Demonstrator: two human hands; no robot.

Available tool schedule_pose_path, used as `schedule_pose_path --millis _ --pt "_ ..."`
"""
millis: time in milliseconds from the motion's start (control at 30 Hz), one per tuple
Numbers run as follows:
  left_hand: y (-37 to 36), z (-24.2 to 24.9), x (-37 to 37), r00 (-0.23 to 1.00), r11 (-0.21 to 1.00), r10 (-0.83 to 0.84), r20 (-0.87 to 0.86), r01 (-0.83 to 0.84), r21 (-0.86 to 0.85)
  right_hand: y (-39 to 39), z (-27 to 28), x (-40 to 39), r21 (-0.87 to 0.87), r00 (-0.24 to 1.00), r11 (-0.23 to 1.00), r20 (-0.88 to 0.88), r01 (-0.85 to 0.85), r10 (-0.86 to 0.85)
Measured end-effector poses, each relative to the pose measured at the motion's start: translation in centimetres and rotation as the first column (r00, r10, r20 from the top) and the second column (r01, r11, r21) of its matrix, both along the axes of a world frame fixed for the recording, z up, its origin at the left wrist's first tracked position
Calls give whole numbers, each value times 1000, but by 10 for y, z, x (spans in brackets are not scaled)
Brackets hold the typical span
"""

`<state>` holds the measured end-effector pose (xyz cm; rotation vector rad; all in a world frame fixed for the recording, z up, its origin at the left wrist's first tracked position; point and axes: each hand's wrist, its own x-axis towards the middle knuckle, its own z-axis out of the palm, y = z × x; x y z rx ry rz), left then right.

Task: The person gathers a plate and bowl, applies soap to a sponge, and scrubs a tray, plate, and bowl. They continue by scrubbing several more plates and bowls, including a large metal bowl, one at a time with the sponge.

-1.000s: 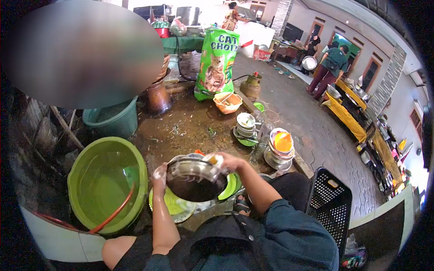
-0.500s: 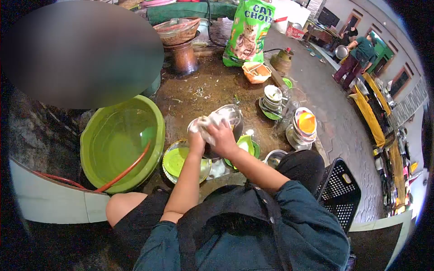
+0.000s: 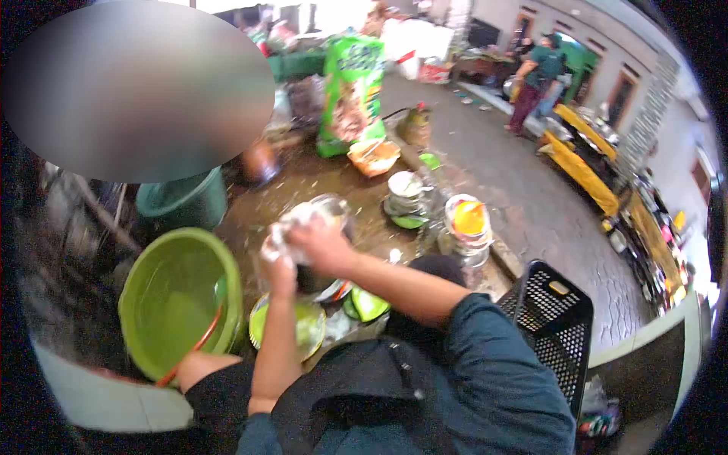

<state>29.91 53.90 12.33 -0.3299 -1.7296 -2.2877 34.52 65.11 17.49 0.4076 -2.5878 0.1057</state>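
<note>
My left hand (image 3: 279,262) and my right hand (image 3: 322,241) are close together around a white, foamy-looking bundle (image 3: 292,227), blurred by motion. Both hands have their fingers wrapped on it. They are over a dark pot or bowl (image 3: 309,280), and a clear bowl (image 3: 331,206) shows just behind them. Below my left hand is a yellow-green plate (image 3: 305,331) in a larger round dish. A bright green dish (image 3: 369,304) lies to the right of the dark pot.
At left are a green water tub (image 3: 182,296) with an orange hose (image 3: 205,334) and a teal bucket (image 3: 182,199). Stacked cups (image 3: 406,186), stacked bowls (image 3: 468,224) and a black crate (image 3: 550,318) are right. A person (image 3: 537,80) stands far back.
The view has shifted, so the cat food bag and dishes appear further left. More of the teal bucket shows. Both hands still hold the white bundle over the pot.
</note>
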Motion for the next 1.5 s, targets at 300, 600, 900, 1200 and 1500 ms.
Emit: schedule_pose_path --millis 300,600,900,1200,1500 --pt "-17 50 -7 996 993 -16 86 26 -112 46 56 -40 -625 944 768 -318 -138 -90" --pt "-36 23 -18 956 849 263 -130 -293 -440 14 42 -31 -582 986 809 -166 -82 -19" --pt "-48 -6 -20 976 947 206 77 -179 -265 11 17 -36 -504 994 863 -107 -22 -37" --pt "-53 6 -3 991 972 115 72 -97 -213 47 -2 -61 -782 960 562 267 270 -89" --pt "-46 9 6 964 866 264 7 -234 -443 6 12 -30 -473 988 871 -131 -130 76"
